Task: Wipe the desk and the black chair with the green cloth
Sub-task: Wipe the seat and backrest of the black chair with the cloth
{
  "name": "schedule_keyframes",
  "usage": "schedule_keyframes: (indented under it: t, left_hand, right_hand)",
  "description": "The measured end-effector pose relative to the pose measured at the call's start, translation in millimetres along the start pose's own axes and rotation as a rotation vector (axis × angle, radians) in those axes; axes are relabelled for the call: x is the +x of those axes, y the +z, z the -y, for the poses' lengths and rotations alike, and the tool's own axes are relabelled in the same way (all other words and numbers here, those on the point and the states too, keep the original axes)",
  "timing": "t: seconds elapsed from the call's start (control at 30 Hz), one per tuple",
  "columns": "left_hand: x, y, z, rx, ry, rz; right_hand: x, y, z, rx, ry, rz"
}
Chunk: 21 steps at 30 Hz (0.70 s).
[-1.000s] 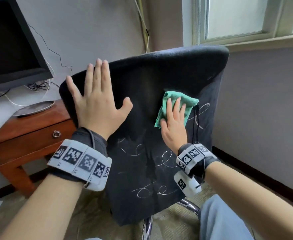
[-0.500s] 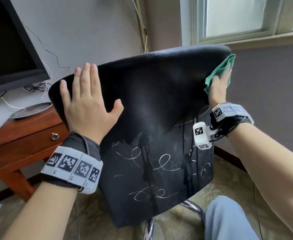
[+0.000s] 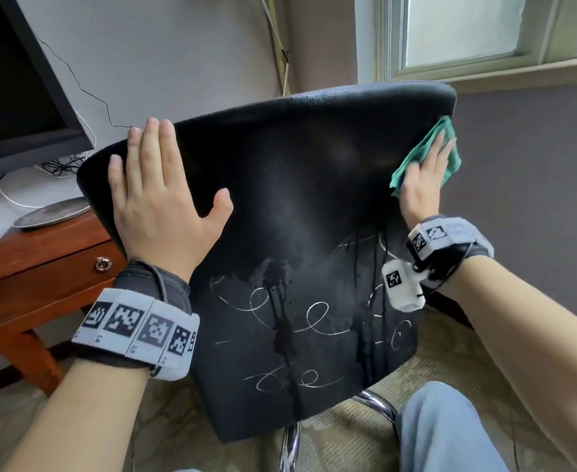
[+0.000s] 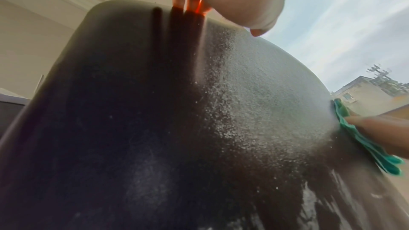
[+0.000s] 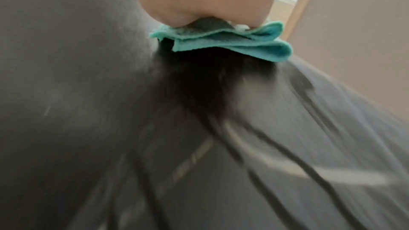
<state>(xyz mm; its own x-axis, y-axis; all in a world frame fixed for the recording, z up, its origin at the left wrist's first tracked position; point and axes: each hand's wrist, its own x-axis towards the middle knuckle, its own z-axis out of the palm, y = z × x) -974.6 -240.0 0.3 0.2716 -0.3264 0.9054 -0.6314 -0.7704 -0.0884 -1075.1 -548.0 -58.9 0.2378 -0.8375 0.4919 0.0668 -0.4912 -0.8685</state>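
The black chair (image 3: 297, 206) fills the middle of the head view, its backrest facing me, with white scribbles and dark wet streaks on its lower half. My left hand (image 3: 157, 195) lies flat with straight fingers on the upper left of the backrest. My right hand (image 3: 423, 178) presses the folded green cloth (image 3: 445, 144) flat against the backrest's right edge near the top. The left wrist view shows the green cloth (image 4: 363, 139) at the right side of the chair (image 4: 177, 111). In the blurred right wrist view the cloth (image 5: 232, 41) lies under my palm.
A wooden side table (image 3: 34, 267) with a drawer stands to the left, bearing a metal plate (image 3: 51, 212). A dark monitor (image 3: 17, 90) and cables are behind it. A window (image 3: 484, 28) is at the upper right. My knee in jeans (image 3: 443, 430) is under the chair's right side.
My right hand swept the cloth from the middle of the backrest out to its right edge, then slid a little lower. The left hand stayed flat on the chair.
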Motion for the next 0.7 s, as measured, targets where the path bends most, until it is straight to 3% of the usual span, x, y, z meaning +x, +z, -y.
schedule_keyframes:
  t: [0.1,0.17,0.27,0.43,0.57,0.7]
  left_hand:
    - [0.1,2.2,-3.3,-0.015,-0.038,-0.002]
    - [0.2,3.6,-6.5,-0.024,-0.064,-0.004]
    - [1.5,5.8,-10.9,-0.044,-0.094,-0.012]
    - [-0.6,4.9,-4.1,-0.023,-0.075,-0.002]
    - [1.6,4.2,8.7,-0.01,-0.052,0.003]
    - [-0.1,3.6,8.9,-0.035,-0.069,-0.011]
  right_hand:
    - [8.3,-1.9,21.2,0.1,0.0,-0.094]
    - [-3.2,6.7,32.5,0.165,0.121,-0.15]
    - [-48.4,35.7,44.7,0.1,0.275,-0.076]
    - [-139.3,73.6,26.3,0.101,0.016,0.214]
    - [-113.3,56.5,13.3,0.074,-0.036,0.235]
    - [-38.6,23.7,7.4,0.095,0.061,-0.036]
